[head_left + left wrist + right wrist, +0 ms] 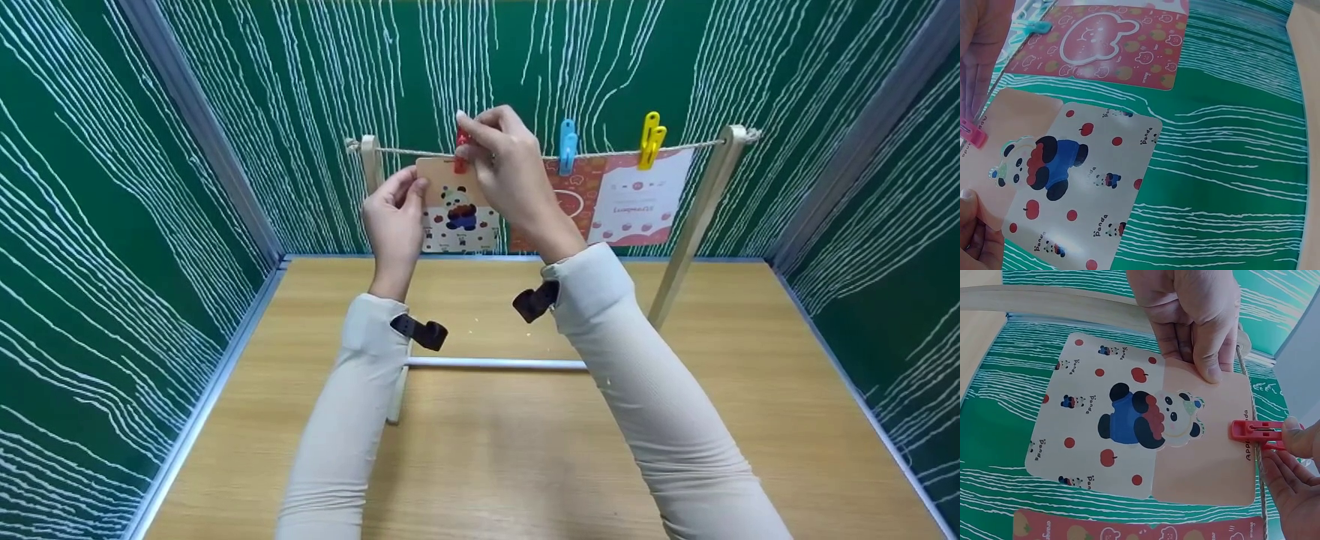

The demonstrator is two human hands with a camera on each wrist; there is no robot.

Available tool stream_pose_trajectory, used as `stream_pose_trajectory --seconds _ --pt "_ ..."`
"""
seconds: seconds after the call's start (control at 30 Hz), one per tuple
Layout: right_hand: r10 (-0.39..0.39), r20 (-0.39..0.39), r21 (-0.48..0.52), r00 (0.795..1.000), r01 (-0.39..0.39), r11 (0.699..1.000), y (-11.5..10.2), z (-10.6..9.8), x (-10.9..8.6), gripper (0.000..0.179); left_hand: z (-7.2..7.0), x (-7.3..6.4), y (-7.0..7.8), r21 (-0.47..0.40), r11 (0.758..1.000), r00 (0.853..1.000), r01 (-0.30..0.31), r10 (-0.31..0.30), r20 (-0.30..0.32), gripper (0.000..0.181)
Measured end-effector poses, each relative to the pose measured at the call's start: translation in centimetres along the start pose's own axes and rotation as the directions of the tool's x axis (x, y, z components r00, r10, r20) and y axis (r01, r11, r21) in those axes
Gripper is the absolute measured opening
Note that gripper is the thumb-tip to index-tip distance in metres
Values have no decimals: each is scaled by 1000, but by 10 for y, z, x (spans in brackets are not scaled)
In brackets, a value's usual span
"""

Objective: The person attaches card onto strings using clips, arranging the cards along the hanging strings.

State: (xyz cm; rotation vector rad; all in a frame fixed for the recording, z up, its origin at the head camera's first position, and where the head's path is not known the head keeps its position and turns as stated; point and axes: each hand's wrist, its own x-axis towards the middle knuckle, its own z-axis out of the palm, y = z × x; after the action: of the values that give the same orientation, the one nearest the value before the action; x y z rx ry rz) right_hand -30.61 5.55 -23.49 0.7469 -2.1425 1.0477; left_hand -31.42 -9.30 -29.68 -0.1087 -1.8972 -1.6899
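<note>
A panda card (1129, 422), peach at the top and white with red apples below, hangs at the rope (1262, 506). My left hand (395, 221) pinches its left edge between thumb and fingers. With thumb and fingers my right hand (514, 165) grips a red clothespin (1255, 431), whose jaws straddle the rope and the card's top edge. Right of it hangs a red-orange card (1100, 48) with a white-outlined animal face, under a blue clothespin (568, 146). A white and pink strawberry card (637, 199) hangs by a yellow clothespin (652, 141) at the far right.
The rope runs between two wooden posts (697, 217), tied at their tops. A pale crossbar (495, 364) lies low over the wooden table (495, 450). Green walls (90, 187) with white wavy lines stand at the back and sides, with metal frame edges.
</note>
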Motion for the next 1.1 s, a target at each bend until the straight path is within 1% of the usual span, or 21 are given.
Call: stream_pose_trajectory --seconds 0.17,0.27,0.4,0.57,0.77,0.9,1.1 --pt "-5 7 3 1000 5 1000 1 1 -1 35 -1 -1 -2 -12 1000 1000 25 -25 6 28" --pt "-7 7 -12 1000 7 1000 1 2 -2 35 -1 -2 -3 -22 1000 1000 20 -19 9 29" --pt "19 14 -6 1000 -19 1000 1 2 -4 36 -1 -2 -6 -32 999 1000 7 -6 19 30" --pt "70 16 35 997 -71 997 1 2 -5 38 -2 -2 -7 -31 999 999 21 -20 37 32" --pt "76 15 47 997 -76 996 1 3 -7 38 -3 -4 -6 -37 999 998 40 -38 46 32" --pt "72 9 50 997 -73 996 0 4 -8 37 -5 -4 -6 -35 999 999 26 -24 47 31" --pt "42 -17 86 999 -41 995 0 5 -9 38 -6 -4 -5 -31 999 999 -27 28 40 29"
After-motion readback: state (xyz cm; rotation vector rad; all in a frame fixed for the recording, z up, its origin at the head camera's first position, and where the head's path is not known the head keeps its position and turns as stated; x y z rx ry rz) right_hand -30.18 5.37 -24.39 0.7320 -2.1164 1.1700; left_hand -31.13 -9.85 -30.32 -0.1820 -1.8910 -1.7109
